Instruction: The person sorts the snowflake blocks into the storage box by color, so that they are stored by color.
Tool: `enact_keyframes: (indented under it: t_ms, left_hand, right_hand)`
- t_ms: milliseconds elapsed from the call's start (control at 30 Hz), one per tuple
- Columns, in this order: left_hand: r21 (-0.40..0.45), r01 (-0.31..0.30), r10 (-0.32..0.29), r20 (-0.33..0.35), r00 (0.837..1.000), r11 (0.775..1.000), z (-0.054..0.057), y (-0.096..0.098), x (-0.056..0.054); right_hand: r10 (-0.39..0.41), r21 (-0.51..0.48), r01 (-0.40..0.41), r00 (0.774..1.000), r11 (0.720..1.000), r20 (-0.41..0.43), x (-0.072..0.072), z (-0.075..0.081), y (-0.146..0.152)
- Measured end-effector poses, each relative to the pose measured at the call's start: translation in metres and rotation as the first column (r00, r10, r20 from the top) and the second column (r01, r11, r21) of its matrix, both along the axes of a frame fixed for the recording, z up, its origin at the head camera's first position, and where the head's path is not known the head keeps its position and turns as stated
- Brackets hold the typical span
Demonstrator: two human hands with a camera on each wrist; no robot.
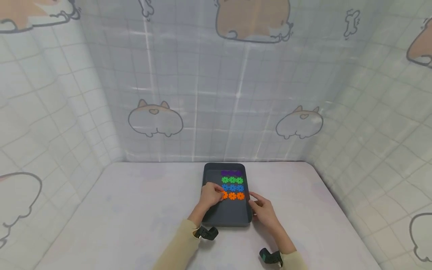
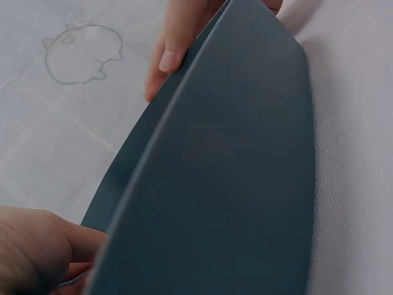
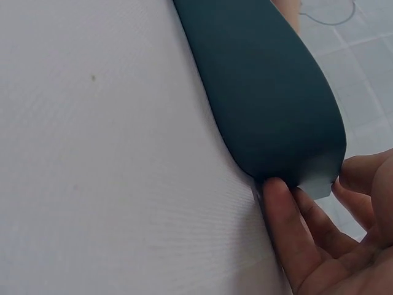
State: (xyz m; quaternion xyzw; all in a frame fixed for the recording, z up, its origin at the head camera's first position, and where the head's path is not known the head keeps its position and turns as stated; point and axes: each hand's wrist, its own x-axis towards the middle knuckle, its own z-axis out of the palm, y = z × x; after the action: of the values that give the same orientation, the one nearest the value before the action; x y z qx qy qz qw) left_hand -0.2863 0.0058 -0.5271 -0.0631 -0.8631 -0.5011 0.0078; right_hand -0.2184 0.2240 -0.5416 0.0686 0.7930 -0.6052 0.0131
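A dark grey rectangular tray (image 1: 226,215) lies on the table, with notched, flower-shaped plastic discs in rows. From far to near run purple discs (image 1: 231,173), green discs (image 1: 232,180), blue discs (image 1: 232,188) and orange discs (image 1: 232,196). My left hand (image 1: 211,194) reaches over the tray's left side, and its thumb and fingers pinch the leftmost orange disc, partly covering it. At the right side, my right hand (image 1: 264,212) holds the tray's edge. The right wrist view shows that hand's fingers (image 3: 285,215) against the tray's outer wall (image 3: 264,92).
The tray stands on a white table (image 1: 135,213) near its back edge. Hanging sheets with a grid and cartoon dogs (image 1: 216,75) enclose the back and both sides. Each wrist wears a black camera (image 1: 208,233).
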Motion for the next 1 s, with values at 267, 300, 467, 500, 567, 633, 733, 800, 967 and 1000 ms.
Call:
enact_keyframes:
  t_ms: [267,300,467,500,567,633,733,800,967,1000]
  left_hand:
    - [-0.104,-0.033,0.028,-0.053,0.998,0.994,0.0026,0.0027,0.0]
    - [-0.117,-0.041,0.033,-0.066,0.997,0.992,0.0027,0.0026,0.0002]
    - [-0.166,-0.066,0.049,-0.103,0.993,0.984,0.004,0.0025,0.0023]
    - [-0.169,-0.068,0.05,-0.107,0.993,0.983,0.004,0.0026,0.0027]
    - [-0.166,-0.065,0.047,-0.112,0.993,0.984,0.0043,0.0037,0.0021]
    - [-0.159,-0.061,0.042,-0.12,0.992,0.985,0.0042,0.0046,0.0011]
    - [-0.159,-0.058,0.039,-0.118,0.992,0.986,0.0026,0.0042,0.0017]
    - [-0.164,-0.067,0.05,-0.104,0.993,0.984,0.0011,0.0033,0.0031]
    - [-0.165,-0.07,0.054,-0.102,0.993,0.984,-0.0015,0.0029,0.005]
    - [-0.165,-0.064,0.046,-0.113,0.993,0.984,-0.0014,0.0035,0.0045]
  right_hand:
    - [-0.014,-0.009,0.014,1.0,1.0,-0.008,-0.001,-0.0012,0.0002]
    - [-0.01,-0.005,0.009,1.0,1.0,-0.016,-0.0009,-0.0011,-0.0003]
    - [-0.007,0.005,0.007,1.0,1.0,-0.012,0.0003,-0.0001,-0.0018]
    - [-0.009,0.007,0.009,1.0,1.0,-0.008,0.0006,0.0001,-0.0019]
    - [-0.02,0.002,0.02,1.0,1.0,0.0,0.0002,0.001,-0.0011]
    - [-0.024,0.004,0.024,1.0,1.0,-0.014,-0.0001,0.0014,-0.0003]
    - [-0.016,0.003,0.016,1.0,1.0,-0.023,0.0005,0.0008,-0.0006]
    - [0.001,-0.002,-0.001,1.0,1.0,-0.023,0.0016,-0.0008,-0.0013]
    - [0.013,-0.005,-0.013,1.0,1.0,-0.026,0.0039,-0.0016,-0.0017]
    - [0.006,-0.003,-0.006,1.0,1.0,-0.03,0.004,-0.0005,-0.0014]
